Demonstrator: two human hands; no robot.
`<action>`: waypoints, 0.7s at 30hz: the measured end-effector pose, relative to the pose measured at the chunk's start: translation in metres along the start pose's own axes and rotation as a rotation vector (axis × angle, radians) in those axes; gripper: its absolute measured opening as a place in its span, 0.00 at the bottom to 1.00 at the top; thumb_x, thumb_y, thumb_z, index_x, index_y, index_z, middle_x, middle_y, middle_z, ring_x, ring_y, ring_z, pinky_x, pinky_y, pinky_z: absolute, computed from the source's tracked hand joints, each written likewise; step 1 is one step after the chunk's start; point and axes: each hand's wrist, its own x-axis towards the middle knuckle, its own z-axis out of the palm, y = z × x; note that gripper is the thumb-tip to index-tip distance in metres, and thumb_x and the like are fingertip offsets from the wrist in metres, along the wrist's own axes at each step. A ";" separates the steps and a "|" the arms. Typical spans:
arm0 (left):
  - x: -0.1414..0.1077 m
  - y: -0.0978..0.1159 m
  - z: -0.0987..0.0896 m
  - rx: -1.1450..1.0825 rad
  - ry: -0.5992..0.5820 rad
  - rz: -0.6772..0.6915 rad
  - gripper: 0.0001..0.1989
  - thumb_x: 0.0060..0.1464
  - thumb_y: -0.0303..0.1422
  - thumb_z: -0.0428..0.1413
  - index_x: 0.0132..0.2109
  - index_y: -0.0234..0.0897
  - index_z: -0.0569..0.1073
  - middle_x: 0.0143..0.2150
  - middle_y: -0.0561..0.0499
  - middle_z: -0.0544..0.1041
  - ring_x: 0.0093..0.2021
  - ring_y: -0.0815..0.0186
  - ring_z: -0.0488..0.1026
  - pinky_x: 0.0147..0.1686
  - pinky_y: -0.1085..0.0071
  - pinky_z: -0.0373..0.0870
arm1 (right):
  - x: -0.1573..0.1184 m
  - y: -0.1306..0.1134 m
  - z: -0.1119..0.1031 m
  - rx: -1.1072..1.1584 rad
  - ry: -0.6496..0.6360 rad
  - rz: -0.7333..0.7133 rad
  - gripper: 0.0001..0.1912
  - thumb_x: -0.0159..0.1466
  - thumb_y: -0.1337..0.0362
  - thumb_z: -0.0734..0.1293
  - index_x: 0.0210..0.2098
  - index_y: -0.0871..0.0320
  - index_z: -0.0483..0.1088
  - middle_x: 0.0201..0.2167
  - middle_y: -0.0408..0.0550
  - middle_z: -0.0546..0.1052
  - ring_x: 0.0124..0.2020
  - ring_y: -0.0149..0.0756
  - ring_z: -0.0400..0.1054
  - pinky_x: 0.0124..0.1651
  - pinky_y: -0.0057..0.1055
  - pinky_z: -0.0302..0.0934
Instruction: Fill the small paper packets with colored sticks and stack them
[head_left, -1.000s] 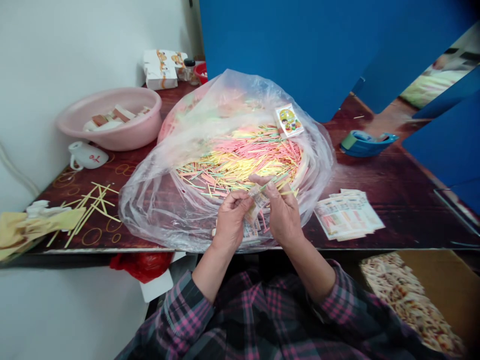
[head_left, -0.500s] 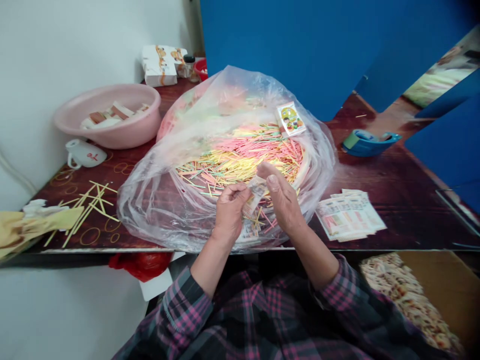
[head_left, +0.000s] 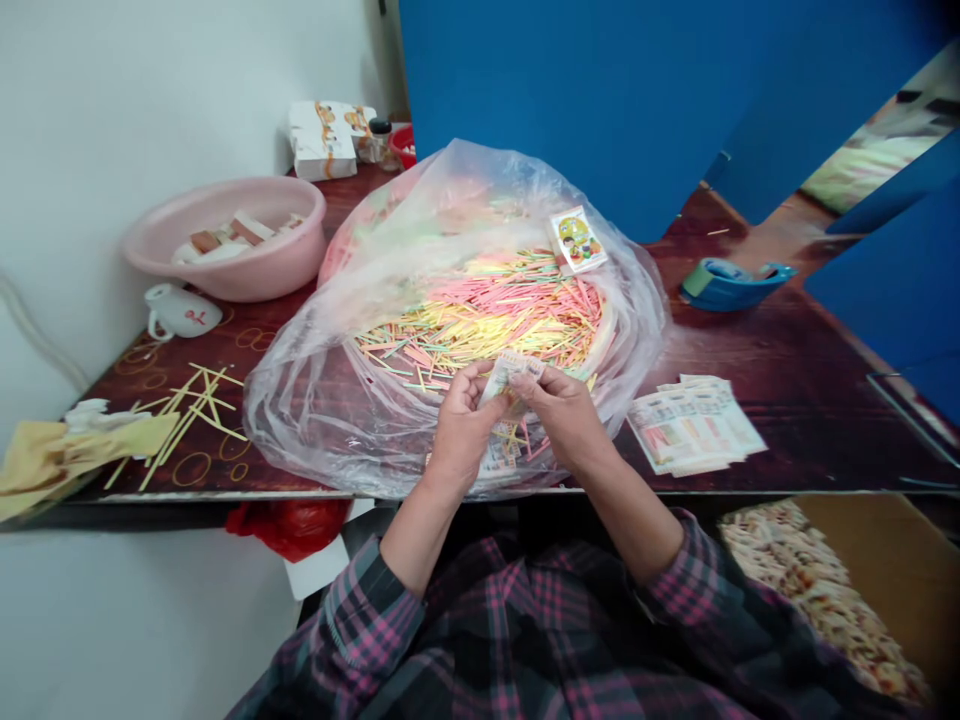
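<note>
Well to the left of the clear plastic bag (head_left: 300, 420), a yellow cloth-like item (head_left: 75, 460) lies at the near edge of the table (head_left: 840, 400). Between it and the bag, several long yellow sticks (head_left: 193, 415) lie crossed and loose. Left of the bag, farther back, a white mug (head_left: 182, 312) sits just in front of a pink basin (head_left: 277, 275) that contains assorted pieces.

The bag holds a large heap of short coloured sticks (head_left: 487, 325), unpacked and judged to be the bulk of what is left. Above the near side of the bag, the left hand (head_left: 461, 425) pinches one side of a small printed packet (head_left: 504, 370); the right hand (head_left: 562, 410) pinches the other side, thumb on top. Both grips are narrow; the contents of the packet cannot be told. Under the hands, at the near edge of the bag, lies another printed piece (head_left: 499, 460) with a few short sticks on it, judged not finished. A small printed box (head_left: 577, 240) rests on the right rear part of the bag.

Just right of the bag, several printed packets (head_left: 697, 425) overlap in a flat pile. Whether these are completed or waiting cannot be determined. Behind them, right of the bag, stands a blue tape dispenser (head_left: 739, 288).
</note>
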 end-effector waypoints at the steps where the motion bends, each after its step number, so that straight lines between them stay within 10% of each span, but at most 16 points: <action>1: -0.002 -0.001 0.000 0.017 -0.012 0.006 0.22 0.42 0.32 0.70 0.46 0.39 0.75 0.36 0.52 0.80 0.38 0.67 0.75 0.41 0.72 0.70 | -0.003 0.002 0.001 0.003 0.027 0.001 0.13 0.54 0.52 0.75 0.31 0.55 0.77 0.28 0.40 0.79 0.30 0.34 0.70 0.37 0.33 0.67; 7: -0.019 0.003 -0.019 0.228 -0.090 0.044 0.27 0.47 0.35 0.68 0.55 0.42 0.74 0.42 0.51 0.80 0.42 0.65 0.77 0.47 0.68 0.71 | -0.016 0.003 -0.026 -0.107 0.021 -0.002 0.14 0.58 0.50 0.72 0.31 0.55 0.75 0.27 0.40 0.77 0.28 0.34 0.69 0.34 0.32 0.66; 16: -0.038 0.011 -0.074 1.185 -0.255 0.468 0.09 0.62 0.36 0.55 0.40 0.42 0.80 0.40 0.47 0.82 0.43 0.57 0.76 0.46 0.60 0.69 | -0.029 -0.025 -0.182 -1.056 0.176 -0.130 0.13 0.60 0.54 0.68 0.39 0.54 0.78 0.29 0.47 0.81 0.31 0.42 0.73 0.38 0.38 0.68; 21: -0.033 -0.004 -0.069 1.490 -0.253 0.509 0.09 0.62 0.35 0.56 0.44 0.41 0.80 0.41 0.45 0.81 0.43 0.55 0.73 0.44 0.60 0.67 | -0.026 -0.019 -0.169 -1.190 0.363 -0.462 0.19 0.64 0.57 0.66 0.51 0.58 0.77 0.50 0.60 0.81 0.52 0.53 0.75 0.57 0.51 0.66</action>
